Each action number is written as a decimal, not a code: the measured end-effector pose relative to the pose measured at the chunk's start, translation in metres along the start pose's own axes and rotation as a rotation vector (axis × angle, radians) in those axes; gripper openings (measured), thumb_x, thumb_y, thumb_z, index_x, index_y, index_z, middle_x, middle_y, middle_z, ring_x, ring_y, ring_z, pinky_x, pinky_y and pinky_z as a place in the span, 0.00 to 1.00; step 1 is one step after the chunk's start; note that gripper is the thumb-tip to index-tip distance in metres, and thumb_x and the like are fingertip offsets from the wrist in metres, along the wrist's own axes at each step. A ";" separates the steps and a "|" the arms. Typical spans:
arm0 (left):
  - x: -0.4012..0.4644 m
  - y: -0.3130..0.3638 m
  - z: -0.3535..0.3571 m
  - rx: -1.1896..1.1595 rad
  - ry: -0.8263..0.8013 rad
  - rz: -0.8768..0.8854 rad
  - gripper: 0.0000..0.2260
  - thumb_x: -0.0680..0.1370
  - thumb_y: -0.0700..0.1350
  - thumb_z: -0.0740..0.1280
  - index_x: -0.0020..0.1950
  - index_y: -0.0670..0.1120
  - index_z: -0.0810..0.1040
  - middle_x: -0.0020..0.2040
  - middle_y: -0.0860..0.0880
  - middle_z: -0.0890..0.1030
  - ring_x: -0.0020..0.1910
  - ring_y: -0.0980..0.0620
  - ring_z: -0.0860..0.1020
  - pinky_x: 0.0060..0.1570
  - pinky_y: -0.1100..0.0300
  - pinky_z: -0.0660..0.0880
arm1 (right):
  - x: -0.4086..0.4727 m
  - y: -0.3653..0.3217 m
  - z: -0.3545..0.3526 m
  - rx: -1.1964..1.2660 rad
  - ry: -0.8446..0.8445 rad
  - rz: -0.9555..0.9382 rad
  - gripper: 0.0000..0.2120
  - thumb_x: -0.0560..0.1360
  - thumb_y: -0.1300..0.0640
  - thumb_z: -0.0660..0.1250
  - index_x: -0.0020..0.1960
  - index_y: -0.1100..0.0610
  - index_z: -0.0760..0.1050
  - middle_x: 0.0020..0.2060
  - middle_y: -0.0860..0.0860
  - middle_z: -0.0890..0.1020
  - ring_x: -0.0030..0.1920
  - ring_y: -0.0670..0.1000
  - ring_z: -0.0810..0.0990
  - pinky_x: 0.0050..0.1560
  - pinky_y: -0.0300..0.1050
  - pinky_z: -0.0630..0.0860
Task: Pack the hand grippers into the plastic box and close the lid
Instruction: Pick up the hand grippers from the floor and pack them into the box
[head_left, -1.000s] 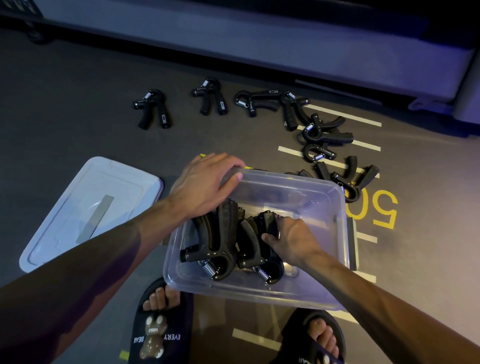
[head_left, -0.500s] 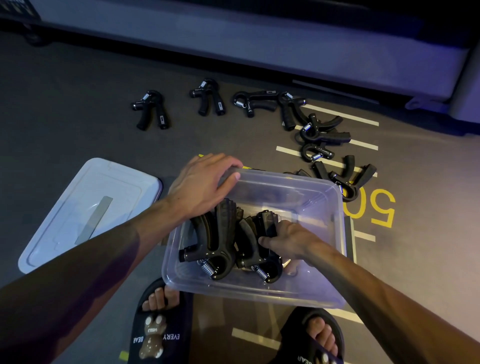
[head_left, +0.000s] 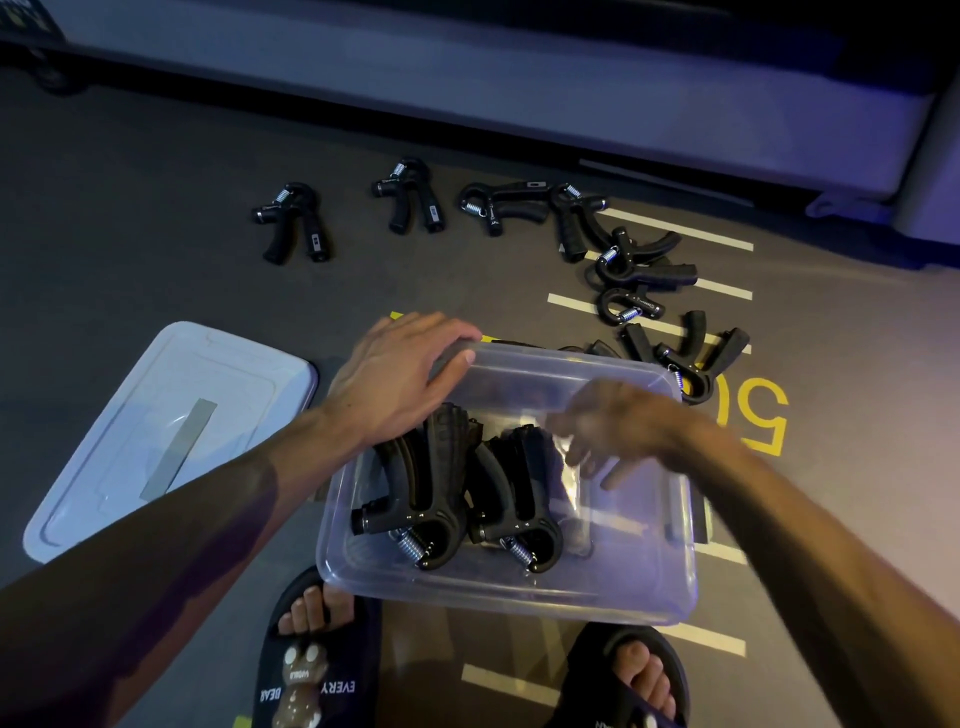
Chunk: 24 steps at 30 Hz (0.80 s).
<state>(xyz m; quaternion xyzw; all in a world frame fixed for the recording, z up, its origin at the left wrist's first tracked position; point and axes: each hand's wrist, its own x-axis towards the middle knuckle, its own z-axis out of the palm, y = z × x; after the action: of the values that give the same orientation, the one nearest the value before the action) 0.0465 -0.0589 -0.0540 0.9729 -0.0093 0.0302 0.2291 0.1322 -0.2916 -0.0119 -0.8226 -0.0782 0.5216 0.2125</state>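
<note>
A clear plastic box (head_left: 519, 597) stands on the floor by my feet. Several black hand grippers (head_left: 447, 493) stand packed on edge in its left half. My left hand (head_left: 400, 379) rests on the box's far-left rim, fingers curled over the edge. My right hand (head_left: 608, 431) hovers blurred above the box's right half, fingers loose, holding nothing. Several more black hand grippers (head_left: 639, 265) lie scattered on the floor beyond the box. The box's lid (head_left: 156, 441) lies flat to the left.
A pale low platform (head_left: 467, 78) runs along the far side. Yellow and white markings (head_left: 758, 415) cross the dark floor on the right. My sandalled feet (head_left: 317, 649) stand just in front of the box.
My right hand has let go of the gripper it was setting in the box and lifted up and to the right. The left hand stays on the rim.
</note>
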 end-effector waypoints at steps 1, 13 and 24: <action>0.000 0.000 0.000 0.007 0.003 0.001 0.12 0.84 0.53 0.60 0.65 0.54 0.76 0.52 0.56 0.80 0.54 0.52 0.78 0.57 0.53 0.69 | -0.009 -0.005 -0.015 0.092 0.034 -0.076 0.19 0.80 0.46 0.65 0.51 0.64 0.80 0.42 0.61 0.86 0.37 0.55 0.85 0.39 0.51 0.84; 0.003 -0.004 0.004 0.019 0.028 0.013 0.12 0.84 0.52 0.60 0.65 0.57 0.78 0.56 0.59 0.82 0.55 0.54 0.77 0.50 0.61 0.62 | 0.078 0.057 -0.084 -0.048 0.476 -0.180 0.08 0.78 0.63 0.66 0.47 0.55 0.82 0.45 0.54 0.84 0.45 0.52 0.81 0.41 0.38 0.73; 0.005 -0.010 0.005 0.025 0.000 0.064 0.12 0.85 0.52 0.59 0.65 0.56 0.78 0.59 0.57 0.82 0.55 0.49 0.78 0.52 0.49 0.73 | 0.133 0.028 -0.080 -0.431 0.289 -0.354 0.17 0.74 0.59 0.73 0.63 0.55 0.81 0.42 0.47 0.79 0.46 0.49 0.79 0.38 0.34 0.67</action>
<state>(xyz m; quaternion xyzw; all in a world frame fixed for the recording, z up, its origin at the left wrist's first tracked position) 0.0524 -0.0520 -0.0629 0.9748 -0.0400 0.0376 0.2160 0.2601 -0.2914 -0.1040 -0.8879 -0.2979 0.3256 0.1297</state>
